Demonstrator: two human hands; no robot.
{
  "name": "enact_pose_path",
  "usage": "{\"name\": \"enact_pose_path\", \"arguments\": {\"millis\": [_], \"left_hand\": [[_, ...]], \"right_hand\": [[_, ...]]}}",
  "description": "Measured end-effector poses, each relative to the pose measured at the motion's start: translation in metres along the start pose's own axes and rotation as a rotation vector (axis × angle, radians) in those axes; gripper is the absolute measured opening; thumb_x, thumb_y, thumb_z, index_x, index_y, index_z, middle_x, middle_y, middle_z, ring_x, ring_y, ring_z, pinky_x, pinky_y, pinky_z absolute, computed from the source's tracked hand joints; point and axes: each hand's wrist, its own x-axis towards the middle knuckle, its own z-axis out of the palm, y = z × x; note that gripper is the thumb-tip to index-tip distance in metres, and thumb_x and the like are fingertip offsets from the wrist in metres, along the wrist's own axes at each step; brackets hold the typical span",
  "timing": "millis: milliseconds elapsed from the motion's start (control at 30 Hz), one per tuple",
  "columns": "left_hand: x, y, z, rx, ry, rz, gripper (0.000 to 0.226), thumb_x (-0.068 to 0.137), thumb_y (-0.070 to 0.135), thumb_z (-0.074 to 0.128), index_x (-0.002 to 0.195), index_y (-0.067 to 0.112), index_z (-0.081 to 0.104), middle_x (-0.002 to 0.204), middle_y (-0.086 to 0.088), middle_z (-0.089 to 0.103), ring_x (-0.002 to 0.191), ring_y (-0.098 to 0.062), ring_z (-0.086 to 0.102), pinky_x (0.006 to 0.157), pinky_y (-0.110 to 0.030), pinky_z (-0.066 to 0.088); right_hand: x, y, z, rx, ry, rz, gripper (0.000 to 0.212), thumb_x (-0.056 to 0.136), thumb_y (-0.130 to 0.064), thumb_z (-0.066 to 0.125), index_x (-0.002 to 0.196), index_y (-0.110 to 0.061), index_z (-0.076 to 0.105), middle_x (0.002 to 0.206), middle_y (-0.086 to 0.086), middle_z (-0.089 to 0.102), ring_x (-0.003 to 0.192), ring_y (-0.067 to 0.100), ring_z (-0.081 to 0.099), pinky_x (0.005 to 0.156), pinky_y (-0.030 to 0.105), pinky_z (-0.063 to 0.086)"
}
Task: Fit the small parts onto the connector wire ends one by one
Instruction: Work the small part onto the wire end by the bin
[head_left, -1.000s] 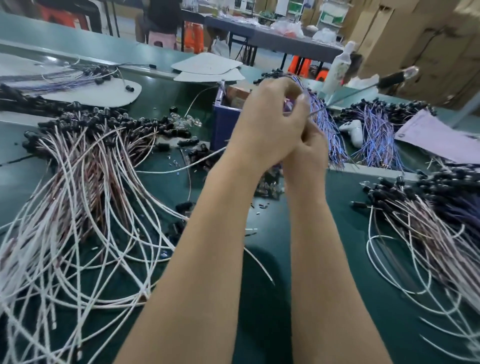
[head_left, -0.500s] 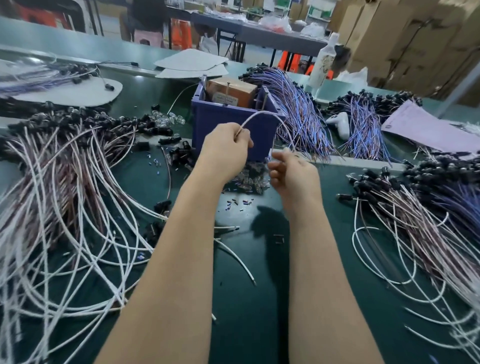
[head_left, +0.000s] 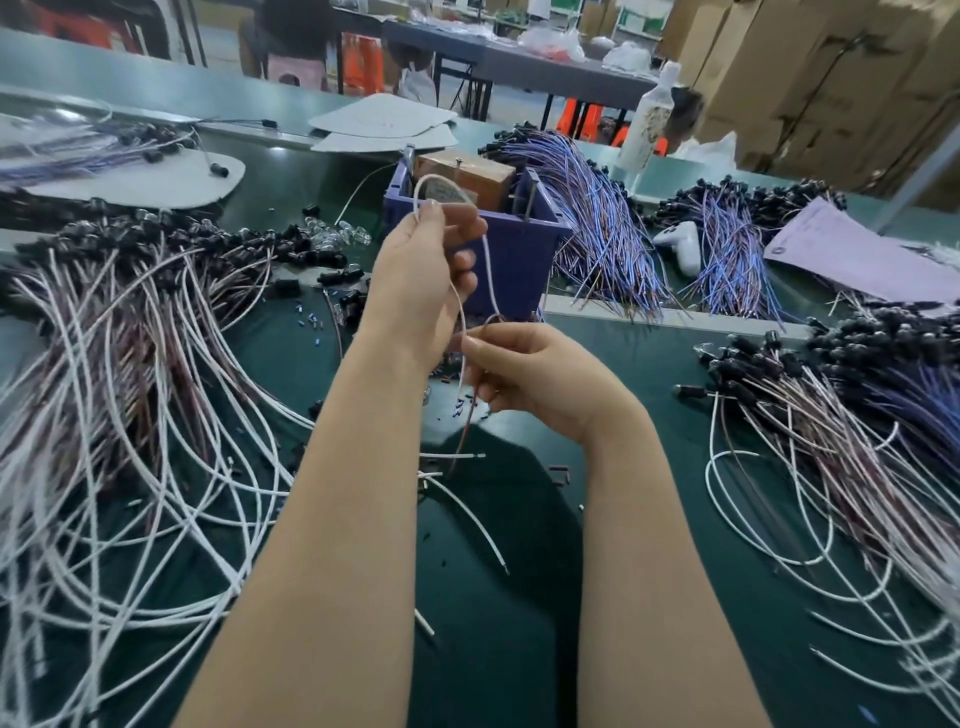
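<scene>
Left hand raised over desk centre, fingertips pinching loop of white wire. Right hand just below, pinching same wire; brown end hangs toward desk. Blue bin behind hands. Wire heaps flank both side edges; green surface shows between, under forearms.

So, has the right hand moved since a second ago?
Yes. The right hand dropped from in front of the blue bin to below its front wall.

Bare green surface runs down the middle to the near edge. The left wire heap and right wire heap hem it in; a purple bin blocks the far end.
</scene>
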Motion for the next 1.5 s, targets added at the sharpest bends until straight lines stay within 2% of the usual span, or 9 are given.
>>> {"name": "enact_pose_path", "arguments": {"millis": [167,300,500,933,1100,1200,1300,1400,1500], "left_hand": [[0.003,0.000,-0.006,0.014,0.040,-0.037,0.031,0.105,0.027,0.032,0.089,0.016,0.056,0.083,0.002,0.059,0.063,-0.006,0.046,0.059,-0.019,0.039],[0.003,-0.001,-0.010,0.605,-0.093,-0.057,0.022,0.099,0.040,0.044,0.098,0.023,0.058,0.097,0.008,0.066,0.090,-0.008,0.063,0.077,-0.028,0.048],[-0.007,-0.006,-0.006,0.660,-0.330,-0.141,0.025,0.100,0.027,0.047,0.087,0.014,0.065,0.057,0.008,0.062,0.041,-0.001,0.045,0.041,-0.012,0.036],[0.004,-0.038,-0.010,0.491,-0.155,-0.061,0.020,0.098,0.022,0.052,0.082,0.011,0.058,0.059,0.001,0.052,0.041,-0.004,0.041,0.046,-0.019,0.036],[0.009,-0.042,-0.014,0.800,-0.024,0.078,0.024,0.096,0.025,0.054,0.074,0.016,0.056,0.062,0.003,0.058,0.059,-0.015,0.052,0.069,-0.033,0.048],[0.009,-0.040,-0.014,0.947,-0.016,0.130,0.024,0.096,0.029,0.054,0.074,0.019,0.055,0.061,0.007,0.059,0.055,-0.006,0.051,0.058,-0.025,0.042],[0.008,-0.038,-0.013,1.060,-0.137,0.120,0.026,0.095,0.032,0.055,0.073,0.019,0.058,0.057,0.008,0.059,0.046,-0.001,0.047,0.048,-0.021,0.036],[0.009,-0.035,-0.016,0.987,-0.183,0.076,0.028,0.093,0.029,0.059,0.067,0.019,0.058,0.060,0.004,0.062,0.050,-0.009,0.050,0.056,-0.025,0.043],[0.011,-0.036,-0.022,0.879,-0.060,0.064,0.026,0.091,0.029,0.062,0.067,0.018,0.060,0.062,-0.002,0.063,0.052,-0.014,0.051,0.058,-0.027,0.042]], "right_hand": [[0.000,-0.002,0.001,-0.059,0.004,0.014,0.016,0.095,-0.012,0.055,0.085,-0.008,0.067,0.061,-0.003,0.058,0.051,0.006,0.050,0.049,0.013,0.044],[0.002,-0.013,-0.009,0.475,0.326,-0.181,0.016,0.095,-0.008,0.052,0.087,-0.004,0.065,0.061,-0.002,0.060,0.050,0.004,0.053,0.048,0.012,0.046],[0.009,-0.018,-0.015,0.731,0.623,-0.360,0.018,0.099,-0.012,0.048,0.088,-0.007,0.062,0.070,0.002,0.057,0.055,0.005,0.056,0.055,0.014,0.050],[0.017,0.004,0.004,0.753,0.546,-0.073,0.024,0.096,-0.014,0.048,0.082,-0.012,0.068,0.064,-0.003,0.067,0.054,0.007,0.056,0.050,0.015,0.044],[0.005,-0.012,-0.002,-0.028,0.568,0.145,0.047,0.095,-0.044,0.050,0.062,-0.014,0.063,0.047,-0.007,0.050,0.041,0.005,0.041,0.046,0.019,0.035],[-0.004,-0.039,-0.007,-0.433,0.668,-0.111,0.046,0.094,-0.043,0.052,0.057,-0.017,0.061,0.038,-0.012,0.048,0.038,-0.002,0.042,0.050,0.015,0.037],[0.002,-0.058,-0.008,-0.566,0.774,-0.366,0.028,0.095,-0.029,0.051,0.081,-0.013,0.069,0.067,-0.008,0.066,0.065,0.009,0.060,0.067,0.025,0.047],[0.014,-0.048,-0.009,-0.797,0.582,-0.098,0.031,0.097,-0.025,0.046,0.091,-0.006,0.069,0.081,0.005,0.066,0.077,0.021,0.055,0.064,0.028,0.038],[0.016,-0.022,-0.005,-0.608,0.387,0.051,0.043,0.100,-0.031,0.042,0.084,0.002,0.065,0.070,0.007,0.061,0.071,0.026,0.058,0.064,0.033,0.046]]}}
